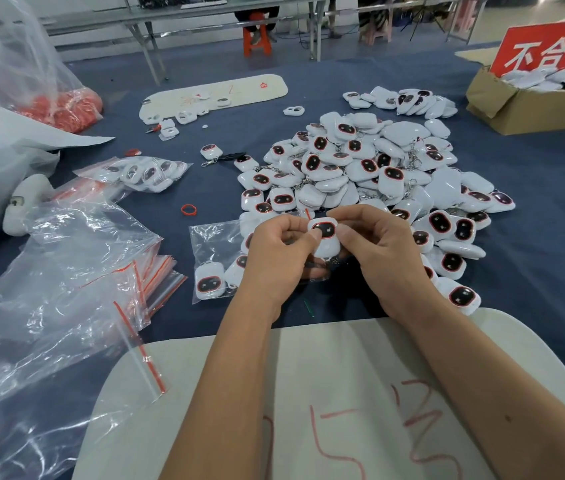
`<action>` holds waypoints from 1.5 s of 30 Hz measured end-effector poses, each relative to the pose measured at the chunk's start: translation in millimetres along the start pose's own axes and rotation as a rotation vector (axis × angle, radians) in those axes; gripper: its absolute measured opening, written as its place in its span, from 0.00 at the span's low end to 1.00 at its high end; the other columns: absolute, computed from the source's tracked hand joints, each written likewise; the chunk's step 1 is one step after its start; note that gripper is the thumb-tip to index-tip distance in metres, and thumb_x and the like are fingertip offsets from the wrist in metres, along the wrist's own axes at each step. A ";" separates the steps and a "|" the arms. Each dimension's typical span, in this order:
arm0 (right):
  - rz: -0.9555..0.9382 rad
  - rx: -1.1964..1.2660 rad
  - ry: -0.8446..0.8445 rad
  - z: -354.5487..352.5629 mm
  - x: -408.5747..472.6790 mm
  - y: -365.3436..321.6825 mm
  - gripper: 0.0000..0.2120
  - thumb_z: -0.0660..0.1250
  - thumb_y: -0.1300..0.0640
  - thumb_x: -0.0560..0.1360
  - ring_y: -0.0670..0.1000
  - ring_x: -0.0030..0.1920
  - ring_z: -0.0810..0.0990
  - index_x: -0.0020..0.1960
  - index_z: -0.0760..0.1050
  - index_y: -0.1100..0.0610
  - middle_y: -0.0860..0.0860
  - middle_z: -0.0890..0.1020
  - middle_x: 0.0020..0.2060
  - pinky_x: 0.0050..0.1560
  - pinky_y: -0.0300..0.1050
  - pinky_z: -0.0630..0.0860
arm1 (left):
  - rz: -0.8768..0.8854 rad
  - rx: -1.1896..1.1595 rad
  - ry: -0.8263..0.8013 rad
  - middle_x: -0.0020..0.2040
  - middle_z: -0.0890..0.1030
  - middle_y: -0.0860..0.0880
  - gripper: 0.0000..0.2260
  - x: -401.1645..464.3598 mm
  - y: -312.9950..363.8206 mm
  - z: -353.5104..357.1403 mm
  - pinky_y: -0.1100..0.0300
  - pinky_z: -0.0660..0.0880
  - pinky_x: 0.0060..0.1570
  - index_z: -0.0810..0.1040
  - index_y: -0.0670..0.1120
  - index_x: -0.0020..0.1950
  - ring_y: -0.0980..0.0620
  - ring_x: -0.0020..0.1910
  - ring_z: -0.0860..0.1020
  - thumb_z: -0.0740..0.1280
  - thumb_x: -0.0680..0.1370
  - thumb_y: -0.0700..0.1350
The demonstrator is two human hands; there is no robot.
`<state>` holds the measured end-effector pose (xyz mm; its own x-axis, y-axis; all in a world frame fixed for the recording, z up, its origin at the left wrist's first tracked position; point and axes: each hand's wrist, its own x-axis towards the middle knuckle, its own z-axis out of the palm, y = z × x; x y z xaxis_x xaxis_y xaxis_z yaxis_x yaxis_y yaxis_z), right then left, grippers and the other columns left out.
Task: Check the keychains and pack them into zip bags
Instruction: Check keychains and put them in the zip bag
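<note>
One head-worn view looks forward and down, close over the blue table point(534, 188) (wide-angle, edges bowed).

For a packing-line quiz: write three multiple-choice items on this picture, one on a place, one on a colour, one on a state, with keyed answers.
1. The cardboard box sits
A. far right
B. near left
C. between the hands

2. The loose ring is
A. blue
B. red
C. green

3. The keychain is
A. lying in the pile
B. sealed in a bag
C. held by both hands

Answers: 1 A, at the table's far right corner. 2 B, red on the blue cloth. 3 C, the left hand and right hand pinch it.
</note>
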<state>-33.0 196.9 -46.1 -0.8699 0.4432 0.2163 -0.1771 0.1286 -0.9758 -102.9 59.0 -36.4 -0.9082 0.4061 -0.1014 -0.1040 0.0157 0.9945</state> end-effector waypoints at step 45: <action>0.032 -0.016 0.104 2.5 4.0 2.5 0.06 0.69 0.62 0.82 0.43 0.41 0.82 0.57 0.83 0.56 0.49 0.87 0.44 0.46 0.39 0.80 | 0.175 0.718 0.382 0.44 0.80 0.48 0.14 -6.1 2.1 20.7 0.45 0.78 0.52 0.74 0.45 0.48 0.43 0.50 0.78 0.75 0.73 0.52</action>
<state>-38.1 196.8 -47.7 -0.8223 0.5373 0.1877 -0.1416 0.1262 -0.9818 -89.2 75.4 -33.1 -0.9758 0.1210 0.1822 0.2178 0.6130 0.7595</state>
